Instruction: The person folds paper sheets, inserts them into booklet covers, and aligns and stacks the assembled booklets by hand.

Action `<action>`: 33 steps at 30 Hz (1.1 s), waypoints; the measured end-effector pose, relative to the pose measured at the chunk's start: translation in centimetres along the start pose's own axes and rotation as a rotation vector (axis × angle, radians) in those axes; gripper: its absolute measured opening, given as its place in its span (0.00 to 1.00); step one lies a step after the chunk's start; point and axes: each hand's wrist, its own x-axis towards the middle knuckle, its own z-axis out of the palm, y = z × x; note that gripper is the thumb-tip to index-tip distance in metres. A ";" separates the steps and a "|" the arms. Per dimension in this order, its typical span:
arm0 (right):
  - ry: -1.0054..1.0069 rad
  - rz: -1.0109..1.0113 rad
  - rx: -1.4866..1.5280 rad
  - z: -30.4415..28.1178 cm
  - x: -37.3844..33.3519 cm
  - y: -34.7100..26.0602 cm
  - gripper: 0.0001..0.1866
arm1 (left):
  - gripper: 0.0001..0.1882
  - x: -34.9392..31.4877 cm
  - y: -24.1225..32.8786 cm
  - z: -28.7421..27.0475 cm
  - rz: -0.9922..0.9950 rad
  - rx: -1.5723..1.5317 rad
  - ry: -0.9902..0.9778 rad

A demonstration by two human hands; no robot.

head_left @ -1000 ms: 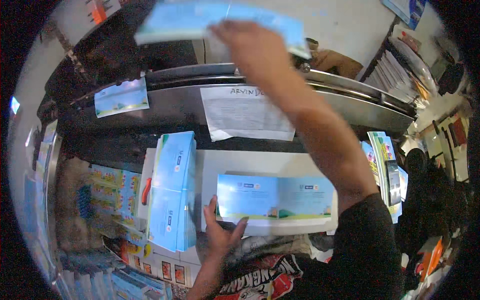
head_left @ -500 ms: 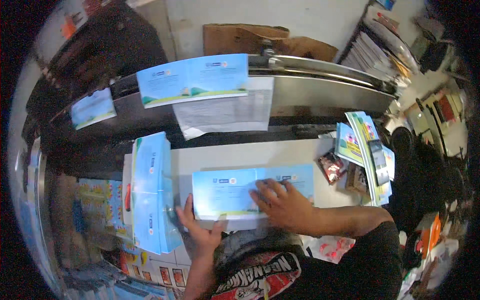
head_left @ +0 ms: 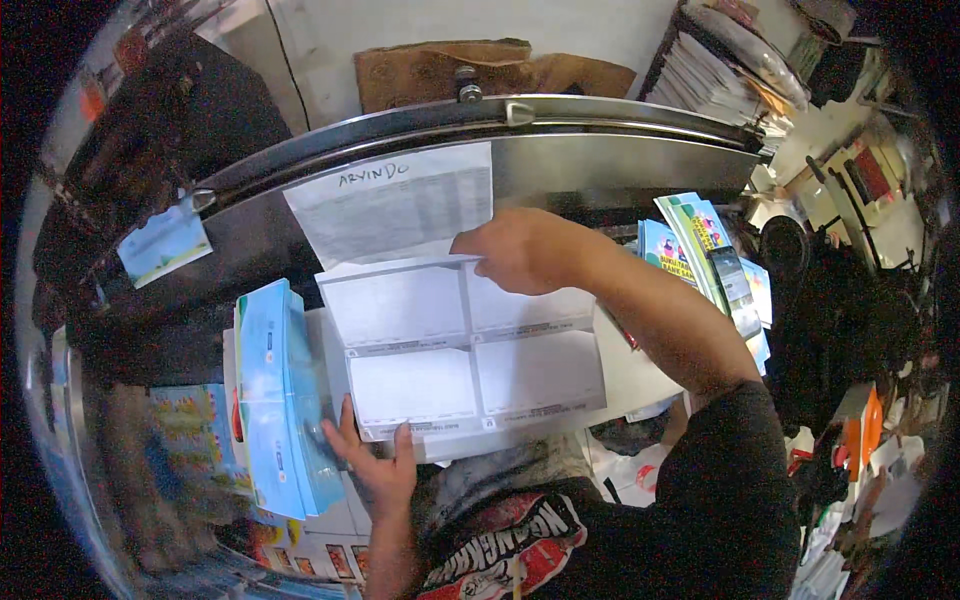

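Handwritten and printed lettering shows in several places.
Dark handwritten capitals head the white sheet [head_left: 400, 218] beyond the far edge of the tabletop [head_left: 642, 372]; small print borders the panels of the open pages [head_left: 412, 388]; bold titles mark the booklets [head_left: 664, 250] by the tabletop's right edge; tiny print dots the blue stack [head_left: 264, 385] along its left; white letters cross the shirt [head_left: 525, 545].

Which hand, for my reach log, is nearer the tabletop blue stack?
Left: left hand beside the blue stack; right hand farther right, at the far edge of the open pages.
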 end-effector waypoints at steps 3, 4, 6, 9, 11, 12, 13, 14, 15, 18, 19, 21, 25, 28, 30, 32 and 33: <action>-0.003 -0.030 0.067 -0.3 0.1 0.3 0.15 | 0.41 0.0 -0.7 0.2 0.001 0.030 -0.004; -0.023 -0.045 0.093 -0.6 0.1 0.2 0.16 | 0.42 -0.1 -1.0 0.1 0.010 0.016 0.011; 0.017 -0.066 0.033 -2.3 0.2 -0.7 0.18 | 0.43 -0.3 -1.5 -0.5 0.025 0.038 0.013; 0.411 -0.068 -0.159 -7.8 0.2 -1.8 0.24 | 0.45 -0.2 -0.2 -1.6 -0.030 0.128 -0.034; 1.013 -0.142 -0.212 -10.8 1.5 -3.5 0.24 | 0.47 0.1 0.3 -1.8 -0.085 0.190 -0.061; 1.023 -0.170 -0.202 -11.3 2.8 -4.4 0.24 | 0.47 0.2 0.2 -1.6 -0.041 0.183 -0.088; 1.159 -0.181 -0.277 -11.8 4.5 -5.8 0.22 | 0.49 0.3 0.3 -1.6 0.003 0.180 -0.115; 1.294 -0.183 -0.353 -12.2 6.3 -7.1 0.21 | 0.48 0.7 0.8 -1.7 -0.050 -0.030 -0.106; 1.316 -0.261 -0.444 -12.2 8.6 -6.6 0.19 | 0.48 0.9 1.6 -1.6 -0.039 -0.030 -0.095; 1.040 -0.295 -0.503 -6.1 15.8 -5.2 0.14 | 0.47 1.1 2.1 -1.7 -0.092 0.037 -0.120; 0.806 -0.218 -0.495 -3.6 17.1 -5.6 0.14 | 0.47 1.0 1.8 -1.7 -0.096 0.045 -0.094; 0.678 -0.291 -0.444 0.4 16.5 -5.4 0.15 | 0.46 0.9 0.9 -1.5 -0.070 -0.114 -0.059; 0.414 -0.202 -0.289 5.3 11.0 -4.3 0.18 | 0.45 0.5 -0.9 -1.6 0.033 -0.165 -0.057; 0.051 -0.072 -0.160 6.1 1.3 -8.1 0.31 | 0.44 0.2 -1.9 -2.1 0.012 -0.116 -0.071; -0.030 -0.054 -0.316 7.1 -4.6 -11.0 0.40 | 0.44 0.4 -2.5 -1.9 0.052 -0.162 -0.154; -0.030 -0.094 -0.446 8.5 -7.5 -11.5 0.41 | 0.44 0.0 -2.8 -1.4 0.112 -0.183 -0.071; -0.046 -0.118 -0.412 8.8 -8.1 -11.6 0.40 | 0.45 -0.2 -3.1 -1.1 0.191 -0.204 -0.022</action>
